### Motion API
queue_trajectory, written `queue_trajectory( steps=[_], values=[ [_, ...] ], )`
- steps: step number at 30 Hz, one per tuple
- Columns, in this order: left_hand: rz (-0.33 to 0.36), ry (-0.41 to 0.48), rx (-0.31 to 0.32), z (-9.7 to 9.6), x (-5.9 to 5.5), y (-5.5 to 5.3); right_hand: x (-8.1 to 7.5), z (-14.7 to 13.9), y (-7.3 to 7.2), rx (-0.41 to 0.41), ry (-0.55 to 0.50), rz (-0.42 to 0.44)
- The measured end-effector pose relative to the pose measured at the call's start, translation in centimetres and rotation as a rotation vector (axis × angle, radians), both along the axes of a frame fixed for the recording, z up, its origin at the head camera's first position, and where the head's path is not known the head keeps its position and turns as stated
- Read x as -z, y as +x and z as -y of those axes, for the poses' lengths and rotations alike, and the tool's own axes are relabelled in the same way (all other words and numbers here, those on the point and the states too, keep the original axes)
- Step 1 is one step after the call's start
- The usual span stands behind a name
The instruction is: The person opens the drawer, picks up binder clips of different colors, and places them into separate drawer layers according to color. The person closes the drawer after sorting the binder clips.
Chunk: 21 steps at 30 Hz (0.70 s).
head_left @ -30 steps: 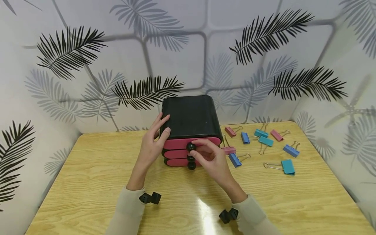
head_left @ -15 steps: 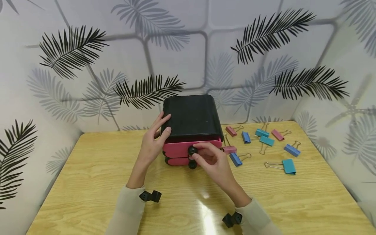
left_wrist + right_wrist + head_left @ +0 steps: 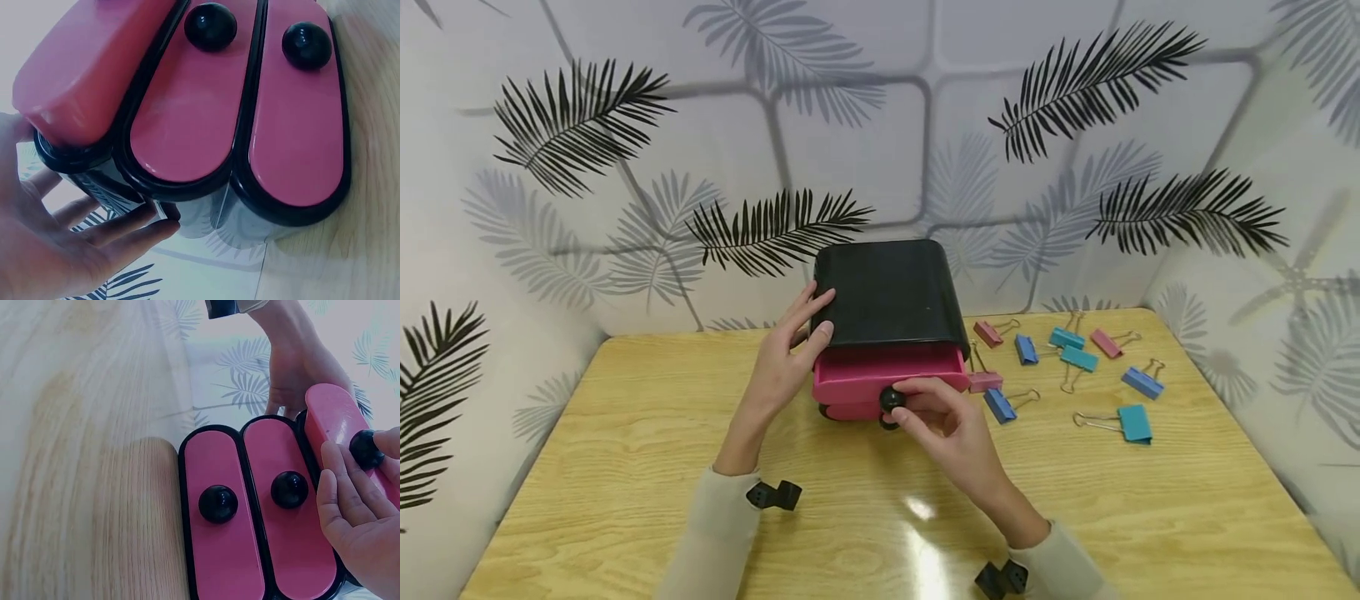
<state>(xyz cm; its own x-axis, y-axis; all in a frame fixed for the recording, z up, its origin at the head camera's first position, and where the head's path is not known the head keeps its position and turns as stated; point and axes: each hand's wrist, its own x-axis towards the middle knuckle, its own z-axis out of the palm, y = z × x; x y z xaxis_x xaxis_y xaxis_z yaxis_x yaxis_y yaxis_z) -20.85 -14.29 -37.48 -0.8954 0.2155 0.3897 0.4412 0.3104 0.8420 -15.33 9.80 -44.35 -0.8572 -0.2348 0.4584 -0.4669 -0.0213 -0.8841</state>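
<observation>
A small black drawer cabinet (image 3: 887, 292) with pink drawer fronts stands on the wooden table. Its top drawer (image 3: 891, 367) is pulled partway out, and the part of its inside that shows holds nothing. My right hand (image 3: 951, 429) pinches the round black knob (image 3: 892, 399) of that drawer between thumb and fingers. My left hand (image 3: 778, 367) rests against the cabinet's left side, thumb and fingertips on the top edge. In the left wrist view the middle drawer (image 3: 194, 94) and bottom drawer (image 3: 300, 125) are closed, each with its own black knob.
Several binder clips lie on the table (image 3: 625, 467) right of the cabinet, among them a teal clip (image 3: 1135, 424), a blue clip (image 3: 1000, 406) close to the right hand and a pink clip (image 3: 985, 382) beside the cabinet. A patterned wall (image 3: 865, 150) stands behind.
The top drawer has come out of the cabinet toward me, drawn by the right hand on its knob. The left hand has stayed on the cabinet's side.
</observation>
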Motion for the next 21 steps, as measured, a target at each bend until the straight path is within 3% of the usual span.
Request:
queue_trajectory(
  steps=[4, 12, 21],
  values=[
    [0.013, -0.012, 0.006, 0.3, 0.3, -0.3, -0.1, 0.0, 0.5, -0.009, 0.002, 0.011],
    [-0.024, -0.001, 0.017, 0.6, 2.9, -2.8, -0.3, -0.3, 1.2, 0.005, 0.008, 0.034],
    [-0.040, 0.005, -0.011, 0.9, 3.7, -2.7, -0.3, -0.4, 2.1, -0.020, 0.014, 0.037]
  ],
)
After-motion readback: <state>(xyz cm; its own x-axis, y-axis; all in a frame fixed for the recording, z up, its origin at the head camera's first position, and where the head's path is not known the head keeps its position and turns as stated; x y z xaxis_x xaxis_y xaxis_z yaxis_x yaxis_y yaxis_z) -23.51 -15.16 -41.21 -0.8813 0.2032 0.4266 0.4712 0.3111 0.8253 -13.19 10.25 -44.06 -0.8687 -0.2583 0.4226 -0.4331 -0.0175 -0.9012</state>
